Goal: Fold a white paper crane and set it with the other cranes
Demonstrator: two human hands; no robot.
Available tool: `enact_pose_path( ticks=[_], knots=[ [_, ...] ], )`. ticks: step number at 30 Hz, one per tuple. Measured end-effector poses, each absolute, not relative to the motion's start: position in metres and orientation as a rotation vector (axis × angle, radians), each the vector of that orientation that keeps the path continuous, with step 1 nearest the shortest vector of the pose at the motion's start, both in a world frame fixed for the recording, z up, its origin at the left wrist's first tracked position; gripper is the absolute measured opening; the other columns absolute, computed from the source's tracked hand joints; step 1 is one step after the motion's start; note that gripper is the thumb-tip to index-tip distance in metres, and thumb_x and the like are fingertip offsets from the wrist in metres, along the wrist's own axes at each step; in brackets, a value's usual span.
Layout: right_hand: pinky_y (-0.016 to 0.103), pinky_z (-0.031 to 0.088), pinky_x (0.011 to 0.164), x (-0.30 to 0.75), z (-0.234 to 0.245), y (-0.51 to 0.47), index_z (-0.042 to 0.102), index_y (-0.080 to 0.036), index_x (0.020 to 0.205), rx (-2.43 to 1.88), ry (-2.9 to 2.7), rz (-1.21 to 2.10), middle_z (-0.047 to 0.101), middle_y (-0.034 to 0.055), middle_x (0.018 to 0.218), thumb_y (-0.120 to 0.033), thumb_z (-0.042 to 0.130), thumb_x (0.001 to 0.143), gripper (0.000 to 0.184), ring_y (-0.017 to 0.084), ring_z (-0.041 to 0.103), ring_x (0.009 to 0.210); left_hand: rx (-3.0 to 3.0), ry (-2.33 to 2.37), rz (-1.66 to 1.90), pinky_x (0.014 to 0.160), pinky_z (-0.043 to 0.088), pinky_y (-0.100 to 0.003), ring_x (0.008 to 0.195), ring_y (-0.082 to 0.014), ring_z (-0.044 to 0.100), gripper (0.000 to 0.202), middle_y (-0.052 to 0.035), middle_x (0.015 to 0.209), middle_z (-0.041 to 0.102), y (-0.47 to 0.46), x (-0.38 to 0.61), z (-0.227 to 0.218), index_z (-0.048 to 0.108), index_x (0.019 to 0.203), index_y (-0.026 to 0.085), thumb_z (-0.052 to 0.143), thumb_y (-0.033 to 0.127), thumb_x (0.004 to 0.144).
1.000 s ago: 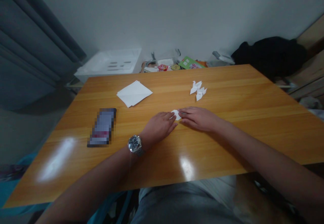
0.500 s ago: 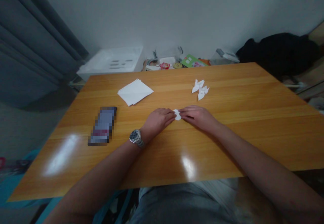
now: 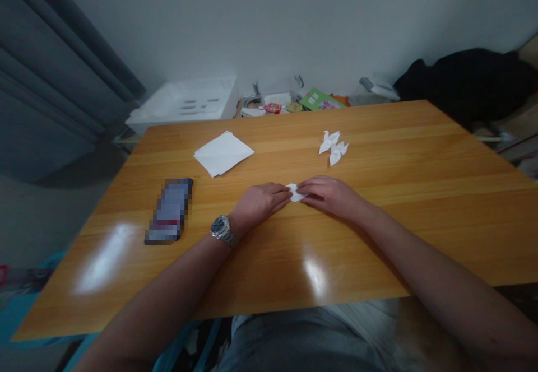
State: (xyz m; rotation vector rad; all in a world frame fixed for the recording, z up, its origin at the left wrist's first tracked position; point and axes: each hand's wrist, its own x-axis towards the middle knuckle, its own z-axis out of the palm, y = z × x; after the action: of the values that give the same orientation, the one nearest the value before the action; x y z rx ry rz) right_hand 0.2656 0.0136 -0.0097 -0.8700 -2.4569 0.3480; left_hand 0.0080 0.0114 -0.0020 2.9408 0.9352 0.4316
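Observation:
A small folded piece of white paper (image 3: 295, 194) lies on the wooden table between my hands. My left hand (image 3: 261, 204) has its fingers together, their tips on the paper's left edge. From the other side my right hand (image 3: 330, 194) grips the paper's right part, with the thumb below and the fingers bent over it. Part of the paper is hidden under the fingers. Beyond my right hand sit two white paper cranes (image 3: 333, 147), touching each other. Farther left rests a stack of white paper sheets (image 3: 224, 153).
A phone (image 3: 170, 210), blurred out, lies on the table (image 3: 260, 271) left of my left hand. Behind the table's far edge stand a white plastic tub (image 3: 185, 100), a green booklet (image 3: 321, 100) and assorted small items. A black cloth heap (image 3: 466, 83) is at the far right.
The fingers of my right hand have opened slightly at the paper, and more of its right part shows between them. My left hand stays at the left edge.

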Motion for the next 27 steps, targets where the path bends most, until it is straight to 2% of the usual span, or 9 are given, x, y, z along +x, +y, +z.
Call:
enact_pose_path(
  ticks=[6,11,13,21,27],
  knots=[
    [0.04,0.057,0.09,0.265,-0.009,0.013,0.075,-0.021,0.108,-0.871,-2.477,0.305,0.077,0.0097,0.111,-0.025,0.057,0.1,0.02,0.024,0.071,0.1,2.875,0.95,0.469,0.091,0.056,-0.031,0.109,-0.0195,0.068,0.031,-0.0074,0.12,0.072,0.011,0.008,-0.002,0.068,0.121,0.021,0.045,0.035,0.106],
    [0.04,0.057,0.09,0.264,-0.011,0.013,0.075,-0.018,0.108,-0.871,-2.455,0.295,0.077,0.0108,0.109,-0.024,0.056,0.1,0.021,0.025,0.072,0.1,2.794,0.974,0.542,0.097,0.054,-0.033,0.112,-0.02,0.065,0.033,-0.0076,0.123,0.07,0.011,0.012,-0.006,0.063,0.13,0.021,0.05,0.036,0.104],
    [0.04,0.056,0.09,0.264,-0.011,0.012,0.075,-0.018,0.108,-0.874,-2.45,0.295,0.077,0.0105,0.108,-0.024,0.056,0.1,0.021,0.024,0.072,0.099,2.789,0.994,0.557,0.097,0.053,-0.034,0.109,-0.02,0.065,0.031,-0.0077,0.121,0.07,0.011,0.016,-0.007,0.066,0.127,0.02,0.049,0.034,0.105],
    [0.04,0.055,0.089,0.26,-0.008,0.008,0.071,-0.021,0.11,-0.918,-2.453,0.349,0.076,0.009,0.108,-0.03,0.06,0.098,0.018,0.025,0.07,0.1,2.803,1.101,0.533,0.087,0.053,-0.034,0.096,-0.0203,0.064,0.025,-0.0073,0.105,0.07,0.009,0.021,-0.006,0.07,0.114,0.019,0.05,0.029,0.103],
    [0.038,0.054,0.085,0.257,-0.013,0.008,0.071,-0.02,0.104,-1.022,-2.386,0.345,0.076,0.0092,0.102,-0.026,0.057,0.099,0.016,0.024,0.069,0.094,2.764,1.094,0.586,0.087,0.052,-0.032,0.097,-0.0192,0.064,0.026,-0.0069,0.107,0.07,0.009,0.019,-0.006,0.07,0.116,0.02,0.051,0.033,0.104]
  ],
)
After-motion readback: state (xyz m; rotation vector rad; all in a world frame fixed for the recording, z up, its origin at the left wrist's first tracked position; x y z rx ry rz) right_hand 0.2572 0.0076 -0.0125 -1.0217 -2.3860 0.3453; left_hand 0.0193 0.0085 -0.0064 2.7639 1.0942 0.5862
